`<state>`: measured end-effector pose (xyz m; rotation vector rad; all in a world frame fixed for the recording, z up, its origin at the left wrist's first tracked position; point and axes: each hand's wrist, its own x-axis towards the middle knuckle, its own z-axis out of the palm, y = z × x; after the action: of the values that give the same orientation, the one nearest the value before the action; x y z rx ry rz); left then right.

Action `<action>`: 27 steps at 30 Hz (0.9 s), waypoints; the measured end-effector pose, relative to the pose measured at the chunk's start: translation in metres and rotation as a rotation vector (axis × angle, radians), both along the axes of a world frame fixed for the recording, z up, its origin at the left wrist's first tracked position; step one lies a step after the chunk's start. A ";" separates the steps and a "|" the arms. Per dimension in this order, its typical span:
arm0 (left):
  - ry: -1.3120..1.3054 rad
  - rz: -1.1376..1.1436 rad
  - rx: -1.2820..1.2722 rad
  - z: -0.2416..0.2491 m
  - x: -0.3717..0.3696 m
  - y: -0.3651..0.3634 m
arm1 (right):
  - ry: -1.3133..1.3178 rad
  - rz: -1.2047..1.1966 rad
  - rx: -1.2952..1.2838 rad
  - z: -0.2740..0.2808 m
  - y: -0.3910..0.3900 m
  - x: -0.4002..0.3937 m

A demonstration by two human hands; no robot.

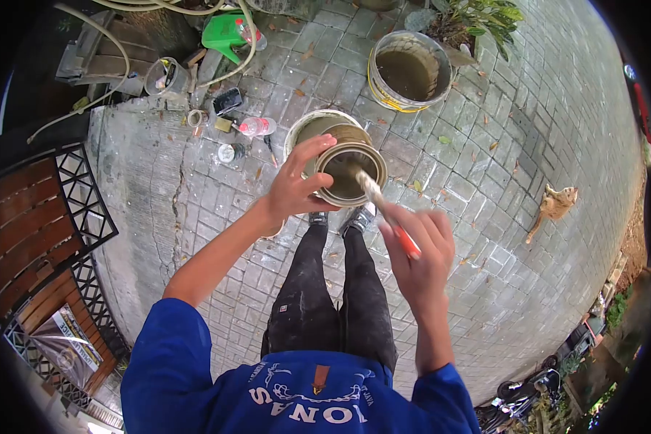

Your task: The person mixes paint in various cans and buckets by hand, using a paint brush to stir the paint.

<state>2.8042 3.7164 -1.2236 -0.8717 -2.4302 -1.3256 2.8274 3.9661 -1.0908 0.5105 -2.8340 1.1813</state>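
The shirt (296, 401) is bright blue, with 2 short, loose sleeves (168, 347) ending near the elbows. Across the chest runs a white print: large capitals (307, 414), of which "IONAS" can be read, set along a curve. Next to them are a fine white line drawing (278, 380) and a brown upright mark (320, 375) with a yellow tip. Smaller letters at the side include "JAVA". The trousers (303, 311) are black and narrow, with pale smudges and 1 small, light tag (282, 307) on the left thigh. The 2 shoes (358, 219) are dark with lighter parts. Both hands (296, 184) are bare.
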 end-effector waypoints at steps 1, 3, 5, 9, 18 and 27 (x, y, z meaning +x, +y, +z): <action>0.026 -0.005 -0.012 0.013 0.001 0.001 | 0.021 0.030 0.067 0.006 -0.007 -0.004; 0.083 -0.012 -0.034 0.033 0.001 0.003 | -0.021 0.066 0.077 0.013 -0.015 -0.005; 0.106 -0.023 -0.026 0.041 0.003 0.002 | -0.038 0.145 0.072 0.020 -0.017 -0.002; 0.115 -0.025 -0.029 0.047 0.016 0.003 | -0.074 0.203 0.017 0.032 -0.009 0.000; 0.062 0.000 -0.003 0.052 0.040 0.009 | -0.103 0.217 0.001 0.039 -0.005 0.015; 0.063 0.000 0.007 0.060 0.039 0.024 | -0.056 0.157 0.036 0.041 0.004 0.021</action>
<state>2.8432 3.7404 -1.1635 -0.8983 -2.3767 -1.2862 2.8486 3.9703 -1.0502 0.7258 -2.9137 1.1886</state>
